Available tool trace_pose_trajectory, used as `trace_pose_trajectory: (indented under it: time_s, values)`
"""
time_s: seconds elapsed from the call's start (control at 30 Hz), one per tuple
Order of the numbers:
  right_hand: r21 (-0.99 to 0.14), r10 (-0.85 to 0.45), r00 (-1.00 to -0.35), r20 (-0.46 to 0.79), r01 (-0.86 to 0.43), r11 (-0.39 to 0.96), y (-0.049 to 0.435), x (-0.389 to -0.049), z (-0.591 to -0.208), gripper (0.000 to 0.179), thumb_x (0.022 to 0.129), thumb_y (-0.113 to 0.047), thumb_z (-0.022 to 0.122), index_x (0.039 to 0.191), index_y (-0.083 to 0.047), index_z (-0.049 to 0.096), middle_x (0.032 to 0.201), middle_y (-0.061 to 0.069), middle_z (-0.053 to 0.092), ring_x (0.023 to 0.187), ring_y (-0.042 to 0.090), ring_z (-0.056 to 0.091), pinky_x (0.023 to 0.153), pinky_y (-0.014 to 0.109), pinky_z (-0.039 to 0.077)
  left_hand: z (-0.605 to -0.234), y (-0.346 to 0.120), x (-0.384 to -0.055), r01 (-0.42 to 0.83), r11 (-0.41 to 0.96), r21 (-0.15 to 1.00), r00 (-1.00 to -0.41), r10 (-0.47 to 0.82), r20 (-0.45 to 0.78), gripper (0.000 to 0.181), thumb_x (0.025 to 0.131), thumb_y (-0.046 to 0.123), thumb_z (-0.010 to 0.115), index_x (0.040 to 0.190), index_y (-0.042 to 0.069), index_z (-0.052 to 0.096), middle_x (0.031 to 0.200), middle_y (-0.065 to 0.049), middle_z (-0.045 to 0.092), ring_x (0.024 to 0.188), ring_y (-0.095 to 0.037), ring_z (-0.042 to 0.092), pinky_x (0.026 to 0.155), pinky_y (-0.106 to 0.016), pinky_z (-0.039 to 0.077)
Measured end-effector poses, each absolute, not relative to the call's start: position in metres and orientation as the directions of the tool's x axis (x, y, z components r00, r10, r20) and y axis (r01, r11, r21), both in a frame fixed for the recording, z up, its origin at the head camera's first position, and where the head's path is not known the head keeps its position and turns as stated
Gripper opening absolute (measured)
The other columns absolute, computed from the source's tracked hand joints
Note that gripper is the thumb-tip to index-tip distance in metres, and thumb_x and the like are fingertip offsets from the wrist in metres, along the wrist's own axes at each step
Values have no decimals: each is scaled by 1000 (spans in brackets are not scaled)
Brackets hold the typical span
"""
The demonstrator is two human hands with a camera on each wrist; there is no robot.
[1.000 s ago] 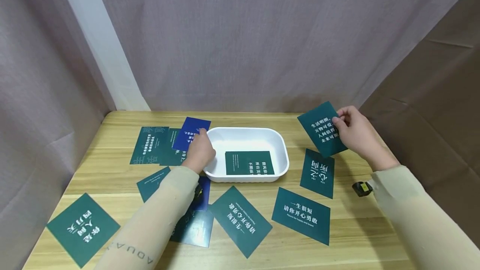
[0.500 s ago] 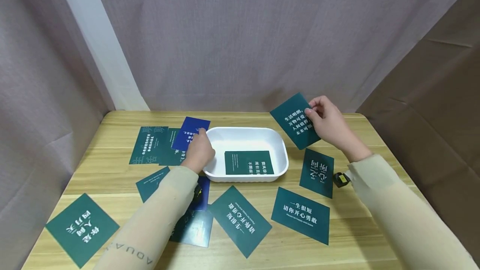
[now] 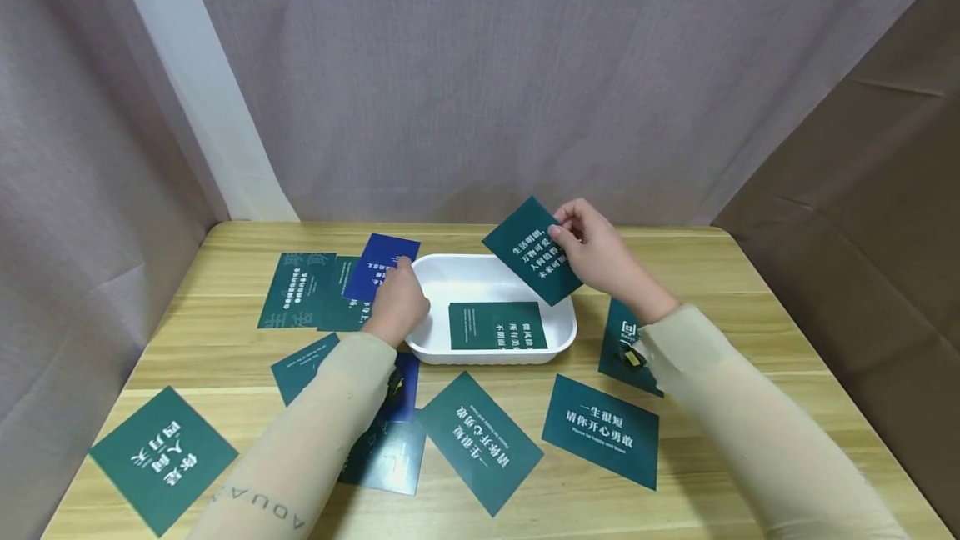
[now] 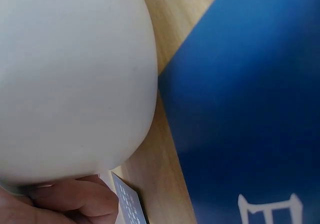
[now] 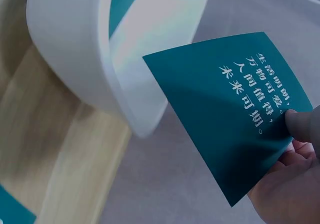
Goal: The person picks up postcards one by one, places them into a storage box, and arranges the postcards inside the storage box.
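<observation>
My right hand (image 3: 600,257) pinches a green card (image 3: 528,252) with white lettering by its right edge, thumb in front. The card hangs tilted above the right back part of a white tray (image 3: 457,277). In the right wrist view the held card (image 5: 215,109) appears whole, apart from the tray wall (image 5: 70,39). My left hand (image 3: 399,305) is at the tray's left end. Its curled fingers (image 4: 85,201) grip the rim there, though the thumb's hold is partly hidden. Inside the tray lies another green card (image 3: 495,326). A blue card (image 3: 375,265) lies just behind the left hand.
Green cards lie around the tray: one at the front left (image 3: 165,461), one at front centre (image 3: 480,444), one at front right (image 3: 600,432), and overlapping ones at the back left (image 3: 296,290). The right sleeve partly covers another card (image 3: 618,332). A curtain (image 3: 480,82) hangs behind the table.
My right hand has moved left with the green card, from beyond the tray's right side to above the tray. The left hand and the tray have stayed in place.
</observation>
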State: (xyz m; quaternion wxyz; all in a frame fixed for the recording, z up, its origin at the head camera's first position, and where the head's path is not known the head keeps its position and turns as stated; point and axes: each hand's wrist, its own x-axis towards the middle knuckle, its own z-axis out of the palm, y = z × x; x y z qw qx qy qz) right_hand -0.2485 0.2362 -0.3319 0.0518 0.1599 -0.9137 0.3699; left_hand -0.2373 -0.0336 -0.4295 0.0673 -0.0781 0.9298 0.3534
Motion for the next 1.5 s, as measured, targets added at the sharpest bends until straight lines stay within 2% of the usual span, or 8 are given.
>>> trace_pose_trajectory:
  time_s: [0.2,0.37,0.53,0.87,1.03,1.3,1.5]
  values:
    - [-637,-335,-933,132,-339,693,218,-251,-346,11,100,-15,52,109,-8,50,91,9,52,81,24,52,67,33,48,-430,-33,-238,-191,744,640,-979,-98,-179,75,88,2,62,151,-2,20,143,-29,37,122,-43,49,91,-52,50]
    - [-600,-405,-912,63,-359,715,208,-253,-359,11,100,-17,54,109,-10,53,89,7,53,82,22,51,69,33,45,-431,-33,-238,-193,739,645,-978,-95,-184,76,89,3,61,151,-1,18,146,-28,34,125,-43,46,94,-52,48]
    - [-578,-445,-894,43,-386,719,200,-253,-368,10,99,-17,55,108,-11,55,88,5,55,81,21,52,69,32,46,-431,-33,-238,-180,741,647,-981,-89,-171,76,88,2,62,151,-2,19,144,-29,36,123,-42,48,93,-52,49]
    - [-564,-469,-882,-39,-368,739,188,-252,-379,10,100,-19,53,109,-14,55,91,3,60,79,20,55,67,32,49,-430,-32,-237,-190,744,641,-979,-94,-181,76,88,3,62,151,-2,19,145,-29,35,122,-42,49,92,-52,50]
    - [-520,-478,-876,-65,-379,765,185,-252,-386,10,100,-20,53,109,-16,55,91,2,61,78,19,56,67,31,50,-430,-32,-237,-186,744,641,-980,-92,-177,77,88,3,63,151,-2,19,144,-29,36,122,-43,49,91,-52,50]
    - [-455,-495,-865,-80,-410,790,178,-253,-393,11,100,-18,54,110,-15,56,95,1,61,82,18,56,74,31,50,-430,-32,-237,-191,744,640,-979,-98,-178,76,88,3,63,151,-2,19,144,-29,36,123,-43,48,92,-52,49]
    - [-424,-492,-865,-98,-410,807,174,-252,-395,8,99,-19,55,105,-15,58,90,1,59,81,18,55,72,31,49,-430,-31,-237,-188,746,639,-980,-97,-175,77,88,2,63,151,-2,19,144,-29,36,123,-43,48,92,-52,49]
